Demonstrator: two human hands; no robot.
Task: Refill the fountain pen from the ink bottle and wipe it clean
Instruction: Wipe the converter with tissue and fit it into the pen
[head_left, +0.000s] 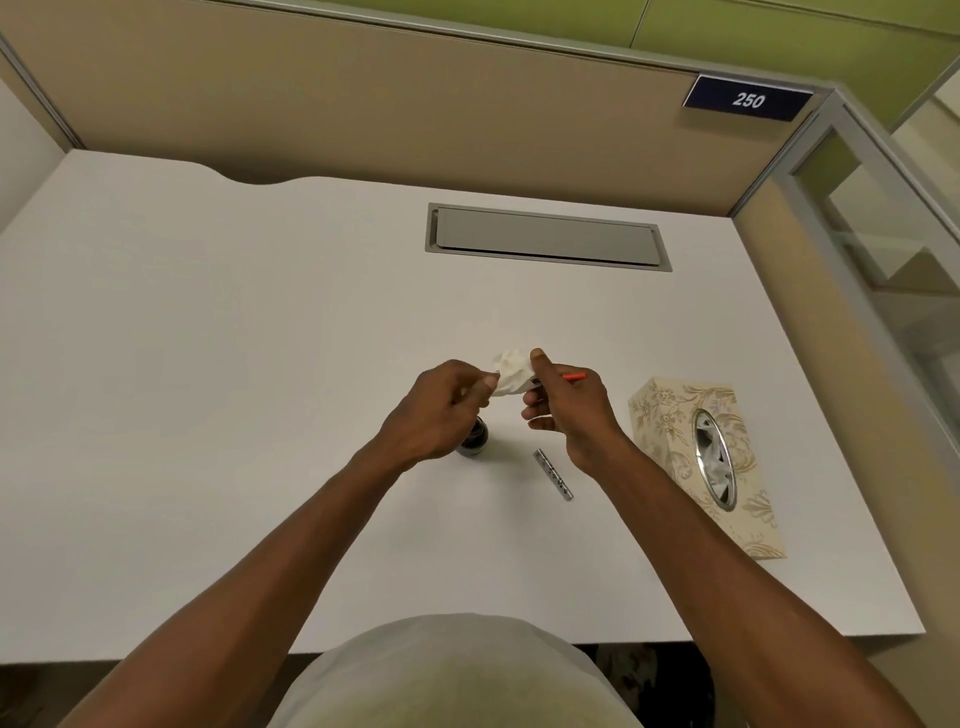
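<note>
Above the white desk (208, 364), my left hand (441, 408) pinches a crumpled white tissue (511, 376). My right hand (569, 410) grips the fountain pen (574, 376); only its red end pokes out past the thumb side, and the nib end is buried in the tissue. The dark ink bottle (474, 440) stands on the desk just under my left hand, partly hidden by it. A silver pen barrel or cap (553, 474) lies flat on the desk below my right hand.
A floral tissue box (675, 415) sits to the right of my right hand. A grey cable hatch (545, 236) is set into the desk farther back. Partition walls close off the back and right.
</note>
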